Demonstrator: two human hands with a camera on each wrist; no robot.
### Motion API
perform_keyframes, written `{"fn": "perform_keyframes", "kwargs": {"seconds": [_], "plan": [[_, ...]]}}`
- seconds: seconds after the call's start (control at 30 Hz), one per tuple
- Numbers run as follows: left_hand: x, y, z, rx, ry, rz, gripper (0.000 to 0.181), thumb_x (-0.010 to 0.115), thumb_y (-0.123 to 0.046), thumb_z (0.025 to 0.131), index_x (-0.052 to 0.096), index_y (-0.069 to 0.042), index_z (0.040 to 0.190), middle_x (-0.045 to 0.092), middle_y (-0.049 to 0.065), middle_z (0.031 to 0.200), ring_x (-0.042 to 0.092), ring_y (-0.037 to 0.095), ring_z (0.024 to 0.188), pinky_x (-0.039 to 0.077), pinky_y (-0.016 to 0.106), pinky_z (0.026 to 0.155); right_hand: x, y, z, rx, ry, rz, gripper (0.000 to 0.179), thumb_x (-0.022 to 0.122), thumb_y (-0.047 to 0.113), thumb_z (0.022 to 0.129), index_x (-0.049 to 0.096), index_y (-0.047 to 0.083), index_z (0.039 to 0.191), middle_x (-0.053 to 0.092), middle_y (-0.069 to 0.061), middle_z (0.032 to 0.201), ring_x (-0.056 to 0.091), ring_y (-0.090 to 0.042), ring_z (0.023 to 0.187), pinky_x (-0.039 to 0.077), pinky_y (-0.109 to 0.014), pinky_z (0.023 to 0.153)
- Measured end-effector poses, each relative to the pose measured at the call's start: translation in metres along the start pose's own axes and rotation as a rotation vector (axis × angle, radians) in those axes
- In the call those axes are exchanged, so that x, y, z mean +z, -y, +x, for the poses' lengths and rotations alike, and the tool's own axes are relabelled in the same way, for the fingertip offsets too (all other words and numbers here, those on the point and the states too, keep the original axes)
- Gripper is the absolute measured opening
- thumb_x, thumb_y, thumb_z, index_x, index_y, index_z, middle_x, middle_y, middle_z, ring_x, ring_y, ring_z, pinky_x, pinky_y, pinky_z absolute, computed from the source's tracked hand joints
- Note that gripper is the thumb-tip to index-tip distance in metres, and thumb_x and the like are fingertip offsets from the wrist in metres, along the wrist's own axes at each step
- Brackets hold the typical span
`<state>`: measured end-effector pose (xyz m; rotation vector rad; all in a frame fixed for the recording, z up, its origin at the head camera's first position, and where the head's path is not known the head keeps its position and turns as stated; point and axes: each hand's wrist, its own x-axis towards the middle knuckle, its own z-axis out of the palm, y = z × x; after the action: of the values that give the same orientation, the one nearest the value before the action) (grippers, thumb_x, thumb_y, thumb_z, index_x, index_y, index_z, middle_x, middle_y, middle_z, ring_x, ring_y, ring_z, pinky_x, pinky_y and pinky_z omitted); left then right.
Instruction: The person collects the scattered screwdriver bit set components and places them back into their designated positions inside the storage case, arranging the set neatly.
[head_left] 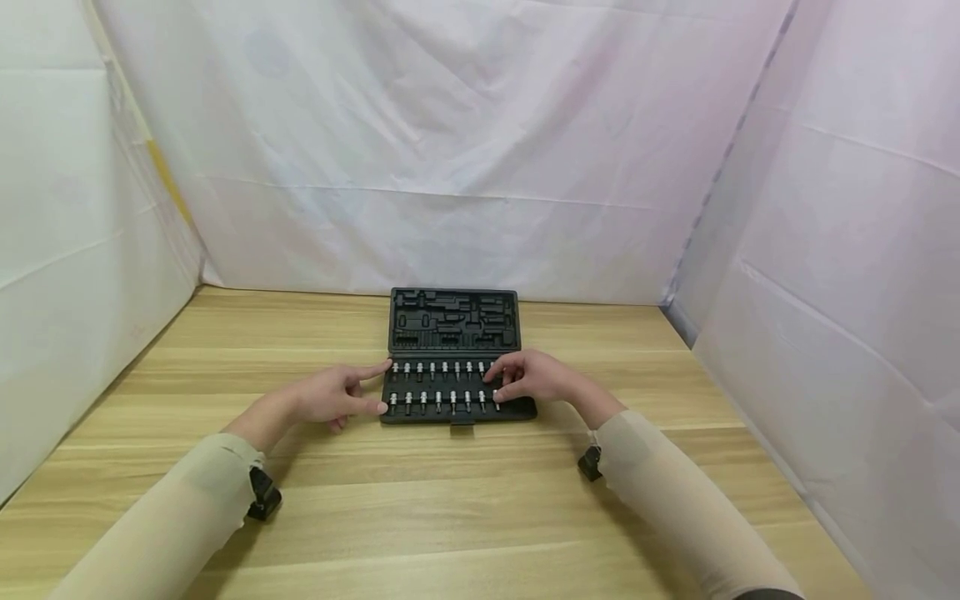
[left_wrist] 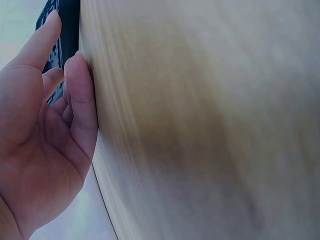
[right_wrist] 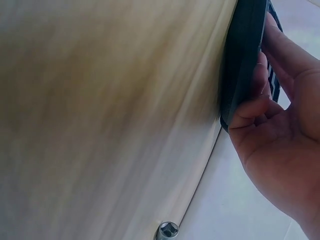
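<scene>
An open black socket set case (head_left: 459, 421) lies on the table, two rows of silver bit sockets (head_left: 438, 400) standing in its front half. My left hand (head_left: 333, 396) is at its left side, index finger and thumb stretched out to the edge, the other fingers loosely bent. My right hand (head_left: 536, 377) reaches over the right end; thumb and index finger are spread apart, the thumb tip right at the last front socket. In the right wrist view, the fingers of the right hand (right_wrist: 280, 125) lie against the case's side wall (right_wrist: 245, 60).
The raised back half of the case (head_left: 453, 321) has moulded recesses. In the right wrist view a single metal socket (right_wrist: 169, 231) shows its square hole near the table's edge. White sheets (head_left: 450, 150) stand around the wooden table (head_left: 420, 517).
</scene>
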<state>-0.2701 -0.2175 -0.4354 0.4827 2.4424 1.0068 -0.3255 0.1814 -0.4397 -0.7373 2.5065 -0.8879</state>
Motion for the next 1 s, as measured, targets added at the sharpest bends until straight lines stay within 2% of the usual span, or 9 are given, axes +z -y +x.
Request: {"fn": "perform_keyframes", "kwargs": {"seconds": [0.23,0.57,1.0], "plan": [[-0.0001,0.0002,-0.0004,-0.006,-0.003,0.001,0.092,0.079,-0.043,0.102,0.027,-0.029,0.176,0.045,0.004,0.086,0.054,0.018,0.067,0.060,0.035,0.061,-0.0015,0.0014,0.0027,0.008,0.008,0.027,0.031,0.086,0.026,0.098,0.079,0.021,0.128,0.070,-0.002,0.092,0.059,-0.017,0.078,0.047,-0.031,0.071],[0.0004,0.0008,-0.0004,-0.003,-0.006,0.003,0.092,0.080,-0.043,0.102,0.027,-0.028,0.176,0.046,0.004,0.086,0.055,0.019,0.068,0.061,0.036,0.062,-0.0017,0.0064,0.0028,0.034,0.014,-0.004,0.030,0.086,0.026,0.098,0.078,0.022,0.127,0.067,-0.003,0.091,0.054,-0.017,0.076,0.044,-0.031,0.069],[0.0015,0.0003,-0.0002,0.004,-0.002,-0.021,0.092,0.080,-0.042,0.102,0.027,-0.027,0.176,0.046,0.004,0.086,0.053,0.018,0.066,0.059,0.034,0.060,-0.0044,0.0049,-0.0001,0.030,0.030,0.021,0.032,0.085,0.027,0.099,0.078,0.020,0.130,0.068,-0.002,0.091,0.054,-0.016,0.075,0.043,-0.031,0.069]]}}
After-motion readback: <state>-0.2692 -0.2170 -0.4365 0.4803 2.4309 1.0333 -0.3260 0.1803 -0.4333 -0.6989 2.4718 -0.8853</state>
